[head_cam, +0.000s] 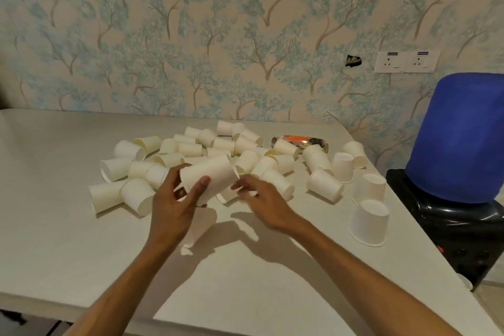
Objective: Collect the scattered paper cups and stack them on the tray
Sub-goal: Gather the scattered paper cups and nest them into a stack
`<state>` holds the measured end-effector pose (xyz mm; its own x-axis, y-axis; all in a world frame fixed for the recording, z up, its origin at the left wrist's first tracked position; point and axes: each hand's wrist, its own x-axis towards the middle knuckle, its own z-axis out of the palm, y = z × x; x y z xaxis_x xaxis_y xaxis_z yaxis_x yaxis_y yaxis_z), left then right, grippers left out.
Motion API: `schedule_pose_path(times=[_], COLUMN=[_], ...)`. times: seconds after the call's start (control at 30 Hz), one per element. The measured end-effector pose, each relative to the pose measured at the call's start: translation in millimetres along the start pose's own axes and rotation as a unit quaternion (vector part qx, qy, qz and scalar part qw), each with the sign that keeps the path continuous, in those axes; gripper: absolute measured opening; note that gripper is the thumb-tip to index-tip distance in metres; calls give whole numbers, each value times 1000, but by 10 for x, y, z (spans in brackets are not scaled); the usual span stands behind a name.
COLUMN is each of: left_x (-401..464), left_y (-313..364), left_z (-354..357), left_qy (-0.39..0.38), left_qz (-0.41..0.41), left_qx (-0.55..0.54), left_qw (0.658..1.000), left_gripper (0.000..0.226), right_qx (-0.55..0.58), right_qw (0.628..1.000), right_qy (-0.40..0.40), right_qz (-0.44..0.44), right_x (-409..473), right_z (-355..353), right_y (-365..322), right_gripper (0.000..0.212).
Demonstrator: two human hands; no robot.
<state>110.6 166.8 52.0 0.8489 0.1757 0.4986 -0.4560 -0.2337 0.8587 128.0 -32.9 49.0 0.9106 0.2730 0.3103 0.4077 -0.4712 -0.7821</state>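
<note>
A: From the head view, how far along is it?

B: Barely begun, I'd judge. The left hand (174, 199) grips a short stack of cups (208, 176) held sideways above the table (54, 213). The right hand (261, 199) has its fingers curled at the stack's mouth; whether it pinches a cup, I cannot tell.

A: And the rest?

B: The scattered cups (191, 148) lie in a heap just beyond the hands, several upside down at right. The tray (300, 140), far right of the heap, looks partly hidden by cups.

A: Obstacles?

B: A blue water bottle (461, 139) stands off the table's right edge.

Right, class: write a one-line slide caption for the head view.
Left hand holds a stack of paper cups above scattered cups on a table.
</note>
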Motion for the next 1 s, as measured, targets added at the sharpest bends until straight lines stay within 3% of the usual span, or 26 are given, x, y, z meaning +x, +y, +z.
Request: schedule_pose_path(times=[0.1,0.17,0.3,0.43,0.67,0.83,1.0], left_x=[90,133,188,215,198,187,262], left_y=[-58,-90,-177,-271,-348,-304,-321], left_z=[-245,-369,-568,-690,-654,-468,-327], left_qy=[26,32,36,27,-15,-67,-33], left_qz=[-9,-10,-9,-14,-21,-10,-33], left_qx=[5,1,4,-10,-35,-16,-13], left_qw=[1000,999,999,999,999,998,999], left_gripper=[59,64,67,68,60,51,64], right_qx=[-193,-232,-145,13,232,263,236], right_qw=[971,958,982,998,963,960,969], right_qy=[-110,-122,-116,-52,130,101,66], right_qz=[-83,-117,-45,32,43,-8,18], right_x=[83,181,237,163,97,214,434], right_z=[350,523,591,399,-22,95,200], right_y=[10,-26,6,54,-126,-361,-325], right_gripper=[74,77,62,50,34,38,26])
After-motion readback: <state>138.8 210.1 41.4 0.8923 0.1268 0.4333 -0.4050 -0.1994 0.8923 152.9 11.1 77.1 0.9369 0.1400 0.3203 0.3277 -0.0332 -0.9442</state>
